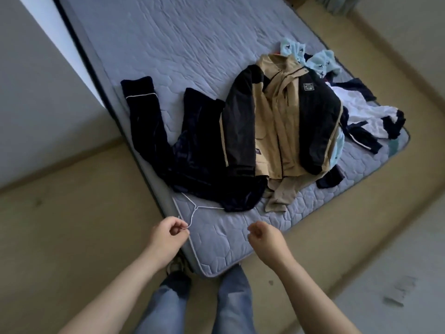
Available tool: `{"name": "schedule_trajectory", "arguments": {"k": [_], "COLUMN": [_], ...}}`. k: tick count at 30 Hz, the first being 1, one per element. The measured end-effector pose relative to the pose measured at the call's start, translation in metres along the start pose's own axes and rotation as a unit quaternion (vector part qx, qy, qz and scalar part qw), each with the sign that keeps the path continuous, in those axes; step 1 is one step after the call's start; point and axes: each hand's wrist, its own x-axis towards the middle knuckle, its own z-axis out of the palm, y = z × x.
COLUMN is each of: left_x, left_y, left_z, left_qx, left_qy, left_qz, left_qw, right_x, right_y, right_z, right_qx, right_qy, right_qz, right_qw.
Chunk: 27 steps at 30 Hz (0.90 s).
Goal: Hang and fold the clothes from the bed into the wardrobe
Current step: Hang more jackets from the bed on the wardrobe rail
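Bed, near corner: left grip pinches hanger hook, right grip curled empty. One-handed lift may shed dark top.

We note quilted grey-blue mattress set on tan floor. Near corner: we find white wire hanger, arms running under hem of dark navy garment with white piping, spread flat toward left edge. Beside it, overlapping: beige-and-black jacket, front up. Beige cloth protrudes below jacket hem. Far right edge: we log heap of light blue patterned fabric and white-and-navy garment.
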Motion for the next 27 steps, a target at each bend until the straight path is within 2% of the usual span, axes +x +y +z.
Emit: {"name": "schedule_trajectory", "arguments": {"k": [10, 16, 27], "left_x": [0.062, 0.105, 0.162], "left_y": [-0.058, -0.095, -0.141], "left_z": [0.064, 0.095, 0.112], "left_qx": [-0.058, -0.069, -0.076], "left_qy": [0.074, 0.080, 0.077], "left_qz": [-0.122, -0.164, -0.173], "left_qw": [0.988, 0.981, 0.979], "right_x": [0.156, 0.219, 0.273], "right_y": [0.042, 0.063, 0.086], "right_z": [0.034, 0.073, 0.157], "right_qx": [-0.180, -0.229, -0.296], "right_qy": [-0.137, -0.165, -0.181], "right_qz": [-0.083, -0.111, -0.127], "right_qw": [0.971, 0.953, 0.929]}}
